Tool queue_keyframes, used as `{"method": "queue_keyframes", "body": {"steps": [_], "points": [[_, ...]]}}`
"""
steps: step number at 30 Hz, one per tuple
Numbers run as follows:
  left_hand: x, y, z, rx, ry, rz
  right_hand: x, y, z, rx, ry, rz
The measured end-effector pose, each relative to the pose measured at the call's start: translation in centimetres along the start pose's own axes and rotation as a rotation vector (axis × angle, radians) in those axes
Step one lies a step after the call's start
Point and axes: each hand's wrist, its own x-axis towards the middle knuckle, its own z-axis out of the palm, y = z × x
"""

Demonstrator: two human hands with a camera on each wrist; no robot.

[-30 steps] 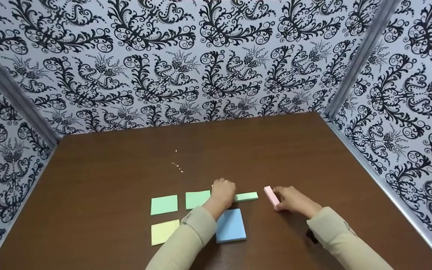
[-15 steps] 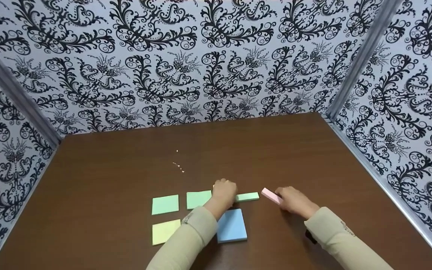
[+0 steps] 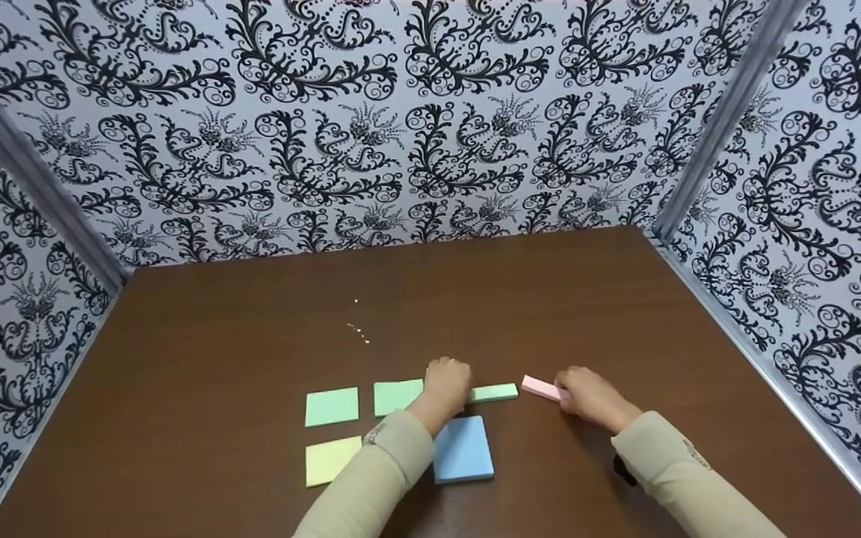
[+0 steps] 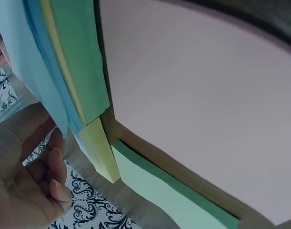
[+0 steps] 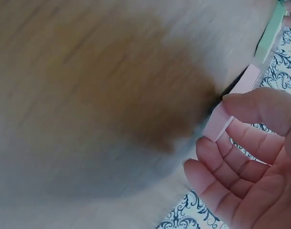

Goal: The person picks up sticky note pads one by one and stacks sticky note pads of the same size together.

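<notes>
My right hand [image 3: 595, 397] pinches a narrow pink sticky-note pad [image 3: 540, 387] between thumb and fingers, close over the brown table. In the right wrist view the pink pad's far end points toward a narrow green pad [image 5: 271, 38]. My left hand [image 3: 446, 387] is at the left end of that narrow green pad [image 3: 495, 392], behind a square blue sticky-note pad [image 3: 465, 448]. In the left wrist view the left hand's fingers [image 4: 58, 162] are bent, and its thumb tip is hidden by blue paper [image 4: 26, 62]; I cannot tell whether it grips anything.
Two green note pads [image 3: 332, 407] [image 3: 398, 396] and a yellow one [image 3: 329, 462] lie to the left, partly behind my left arm. A large pale pink sheet [image 4: 193, 100] fills much of the left wrist view. Patterned walls [image 3: 371, 134] enclose the table [image 3: 236, 314].
My right hand has turned the pink pad from slanting steeply to lying nearly in line with the narrow green pad. My left hand has stayed in place.
</notes>
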Motion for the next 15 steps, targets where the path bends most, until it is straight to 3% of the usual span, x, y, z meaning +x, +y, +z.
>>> {"method": "queue_keyframes", "body": {"steps": [4,10,15], "points": [[0.2,-0.2,0.2,-0.05,0.012,-0.005,0.4,-0.2,-0.6,0.008,0.02,-0.032],[0.2,-0.3,0.3,-0.037,0.031,-0.005,1.0,-1.1,-1.2,0.027,0.072,-0.1],[0.3,-0.3,0.5,-0.051,0.043,0.0,1.6,-2.0,-0.8,0.031,0.055,-0.139]]}}
